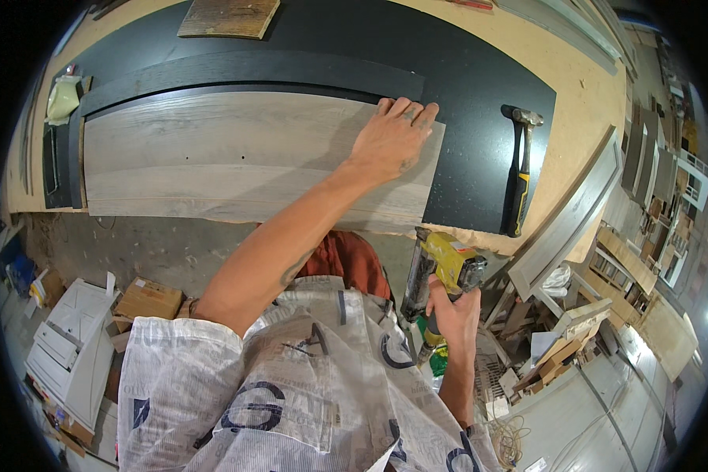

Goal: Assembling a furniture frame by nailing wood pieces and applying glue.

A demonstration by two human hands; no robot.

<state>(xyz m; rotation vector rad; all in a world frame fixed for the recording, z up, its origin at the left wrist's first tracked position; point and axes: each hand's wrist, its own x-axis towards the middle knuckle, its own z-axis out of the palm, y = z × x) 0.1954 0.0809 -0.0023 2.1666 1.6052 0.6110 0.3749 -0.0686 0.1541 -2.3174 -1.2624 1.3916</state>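
Note:
A grey wood-grain panel (236, 157) lies on the black sheet (472, 86) covering the workbench. My left hand (395, 140) reaches across to its far edge near the right end, fingers curled down over that edge, where a long dark strip (244, 75) runs alongside. Just off the bench's near edge, my right hand (455, 313) grips a yellow and black nail gun (454, 263) by its handle. The tool is apart from the panel. On the right part of the black sheet rests a hammer (523, 169) with a yellow and black handle.
A brown board (228, 17) sits at the bench's far side, and a pale yellow bag-like item (63, 100) at the left. A grey framed panel (566, 216) leans at the bench's right corner. Cardboard boxes (149, 300) and a white cabinet-like piece (69, 346) stand lower left.

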